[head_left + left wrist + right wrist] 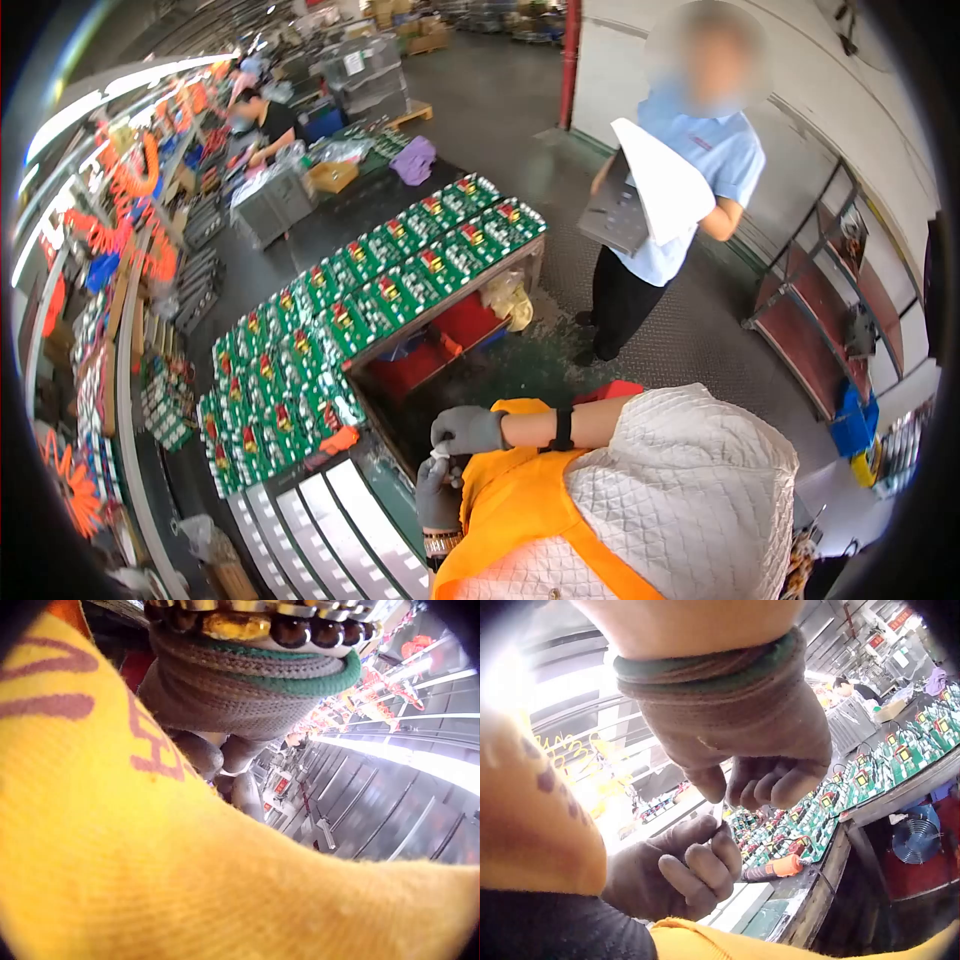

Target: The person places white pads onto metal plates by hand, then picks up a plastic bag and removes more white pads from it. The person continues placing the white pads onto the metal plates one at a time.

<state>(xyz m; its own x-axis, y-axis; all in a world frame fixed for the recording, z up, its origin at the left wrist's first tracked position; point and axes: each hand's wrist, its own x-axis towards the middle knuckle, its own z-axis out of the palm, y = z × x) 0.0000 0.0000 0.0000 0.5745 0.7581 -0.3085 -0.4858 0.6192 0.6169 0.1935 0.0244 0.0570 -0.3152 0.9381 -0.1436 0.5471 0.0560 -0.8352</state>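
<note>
Both hands wear grey knit gloves and meet in front of the body, at the bench's near edge. My left hand [438,497] is the lower one, its thumb and forefinger pinching a small white piece [719,811]. Just above it, my right hand [739,742] has curled fingers, with thumb and fingertips at the upper end of that piece. The piece is too small to show its kind. In the left wrist view an orange-yellow apron [187,877] covers much of the left hand [244,791].
Rows of green circuit boards [400,265] cover the bench. An orange-and-black tool [780,866] lies beside them, near pale metal strips [345,520]. A red bin [440,345] sits under the bench. A person in a blue shirt [650,260] stands across, holding papers. A rack [830,300] stands right.
</note>
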